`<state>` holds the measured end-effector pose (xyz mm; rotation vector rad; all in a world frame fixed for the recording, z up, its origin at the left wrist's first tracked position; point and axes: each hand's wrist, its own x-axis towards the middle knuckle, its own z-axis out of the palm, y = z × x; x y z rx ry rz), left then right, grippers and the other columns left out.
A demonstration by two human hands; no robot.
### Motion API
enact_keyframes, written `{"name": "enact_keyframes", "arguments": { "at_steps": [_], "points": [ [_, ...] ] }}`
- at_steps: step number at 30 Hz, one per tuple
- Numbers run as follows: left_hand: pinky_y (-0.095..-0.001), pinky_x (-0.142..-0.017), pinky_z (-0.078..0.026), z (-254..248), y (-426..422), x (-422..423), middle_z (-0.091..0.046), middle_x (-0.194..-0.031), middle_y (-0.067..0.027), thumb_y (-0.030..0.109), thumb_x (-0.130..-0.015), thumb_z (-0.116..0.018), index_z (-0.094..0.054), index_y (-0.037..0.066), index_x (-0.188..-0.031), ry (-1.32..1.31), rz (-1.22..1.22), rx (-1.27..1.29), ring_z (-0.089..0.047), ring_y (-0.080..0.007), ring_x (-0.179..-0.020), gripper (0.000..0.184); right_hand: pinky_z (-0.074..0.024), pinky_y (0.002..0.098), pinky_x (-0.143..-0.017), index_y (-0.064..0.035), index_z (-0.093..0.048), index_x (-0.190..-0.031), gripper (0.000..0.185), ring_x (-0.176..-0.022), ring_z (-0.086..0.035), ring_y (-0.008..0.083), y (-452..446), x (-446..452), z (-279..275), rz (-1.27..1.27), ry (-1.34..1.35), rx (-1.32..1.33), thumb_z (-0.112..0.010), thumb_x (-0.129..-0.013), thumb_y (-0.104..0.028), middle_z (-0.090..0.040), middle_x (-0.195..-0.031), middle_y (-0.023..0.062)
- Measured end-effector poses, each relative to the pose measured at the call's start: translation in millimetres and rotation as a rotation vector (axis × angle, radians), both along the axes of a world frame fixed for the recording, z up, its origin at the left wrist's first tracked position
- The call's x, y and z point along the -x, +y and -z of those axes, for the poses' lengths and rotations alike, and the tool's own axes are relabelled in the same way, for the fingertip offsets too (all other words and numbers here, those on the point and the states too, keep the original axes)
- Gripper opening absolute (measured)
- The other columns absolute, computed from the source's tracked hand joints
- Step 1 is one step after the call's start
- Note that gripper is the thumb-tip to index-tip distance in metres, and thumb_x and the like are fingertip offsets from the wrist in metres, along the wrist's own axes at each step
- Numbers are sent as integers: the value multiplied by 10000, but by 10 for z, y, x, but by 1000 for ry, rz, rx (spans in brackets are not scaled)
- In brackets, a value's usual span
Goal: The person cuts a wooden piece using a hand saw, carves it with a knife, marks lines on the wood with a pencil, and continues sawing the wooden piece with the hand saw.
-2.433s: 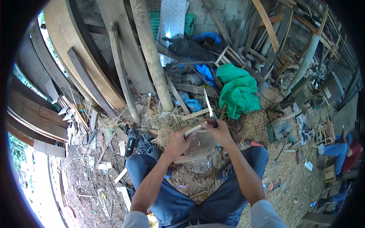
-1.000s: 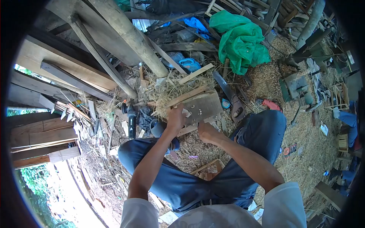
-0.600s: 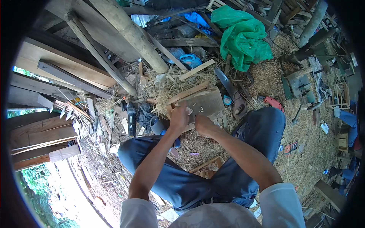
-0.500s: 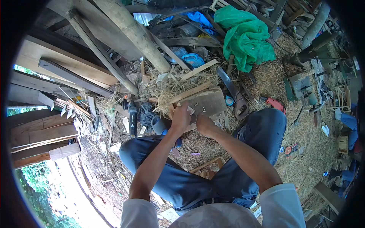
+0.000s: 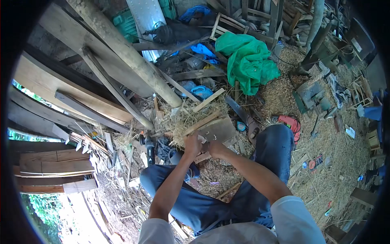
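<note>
Closest to the viewer, at the bottom of the frame, the person sits with dark blue trousers (image 5: 203, 211) bent outward at the knees, the cloth smooth and creased at the lap. Just beyond, at the frame's centre, the left hand (image 5: 192, 147) rests at the near edge of a low wooden worktop (image 5: 226, 127), fingers curled in and seemingly pinching a small pale piece (image 5: 202, 139) that shows at their inner side. The right hand (image 5: 217, 150) sits just beside it, its fingers folded; whether they grip anything is hidden.

The work looks well under way: small pale scraps (image 5: 214, 137) already lie on the worktop, while the pale piece has not been put down. How much remains cannot be judged, as its full shape is covered.

The worktop is a flat, greyish, roughly rectangular slab, with a lighter, straight wooden strip (image 5: 202, 123) along its far side. Right of it lie a saw (image 5: 236, 108), its blade long and tapering, a small rounded blue object (image 5: 241, 126), and a red power tool (image 5: 291, 123) with a smooth casing. Brittle, tangled straw (image 5: 177, 129) spreads left of the worktop.

Farther up, a crumpled, glossy green plastic sheet (image 5: 248, 65) bulges near upper centre; a rough round pole (image 5: 130, 55) slants across the upper left.
</note>
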<state>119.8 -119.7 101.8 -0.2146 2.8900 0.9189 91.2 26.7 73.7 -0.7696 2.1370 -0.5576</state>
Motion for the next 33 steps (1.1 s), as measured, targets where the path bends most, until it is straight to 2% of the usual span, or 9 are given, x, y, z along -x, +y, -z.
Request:
{"name": "enact_keyframes", "arguments": {
  "at_steps": [3,5,12,17,24,27,30,32,33],
  "points": [
    [-509,-700,-461,96,24,-36,-589,-831,-305,-38,-720,-613,-511,-7,-994,81,12,-10,-574,-500,-872,294,-522,468,-805,54,-610,-1087,293,-962,-629,418,46,-135,159,-184,191,-6,-486,-855,-75,-596,-1080,312],
    [-516,-700,-458,162,17,-38,-592,-832,-308,-46,-717,-594,-514,-1,-1014,64,32,-23,-572,-502,-856,311,-516,464,-836,85,-575,-1098,308,-1026,-611,411,73,-154,-142,98,-59,-12,-480,-867,-95,-566,-1157,305],
    [-524,-707,-463,109,9,16,-603,-819,-300,-42,-726,-587,-519,9,-1054,21,19,16,-585,-483,-852,338,-507,486,-854,98,-519,-1123,327,-1004,-620,424,-87,-199,-55,321,-164,-98,-436,-907,-133,-621,-1074,284],
    [-521,-681,-468,62,52,25,-608,-751,-274,-30,-728,-598,-513,24,-1076,60,45,32,-604,-462,-792,362,-503,486,-863,74,-538,-1077,335,-994,-615,443,-100,-243,-79,582,-202,-6,-374,-948,-189,-626,-1040,306],
    [-514,-676,-471,11,108,-29,-614,-773,-274,3,-721,-634,-518,27,-1048,12,6,23,-608,-459,-794,348,-517,476,-814,92,-548,-1104,340,-916,-637,430,34,-174,143,496,-169,54,-397,-945,-168,-631,-999,307],
    [-499,-694,-480,29,89,-27,-621,-816,-274,-4,-720,-649,-531,30,-1041,134,25,126,-614,-448,-817,343,-521,482,-568,116,-514,-1049,366,-753,-660,423,179,-1,308,99,-61,64,-389,-987,-223,-627,-806,322],
    [-475,-727,-498,93,-115,1,-646,-883,-249,-16,-737,-636,-564,44,-1105,7,-33,-76,-625,-436,-861,380,-510,487,-598,104,-513,-1055,357,-748,-657,405,273,227,-196,84,-252,72,-450,-975,-238,-632,-856,306],
    [-455,-709,-508,135,-176,-33,-641,-917,-260,19,-725,-689,-576,28,-1048,89,-63,-147,-639,-417,-848,342,-490,485,-634,66,-530,-1062,332,-738,-647,385,322,290,-218,398,13,152,-484,-967,-249,-636,-853,252],
    [-455,-709,-508,106,-201,-38,-641,-917,-260,19,-725,-689,-576,28,-1048,97,-66,-150,-639,-417,-848,342,-490,485,-634,66,-530,-1062,332,-738,-647,385,333,303,-222,394,21,151,-484,-967,-249,-636,-853,252]
  ]
}}
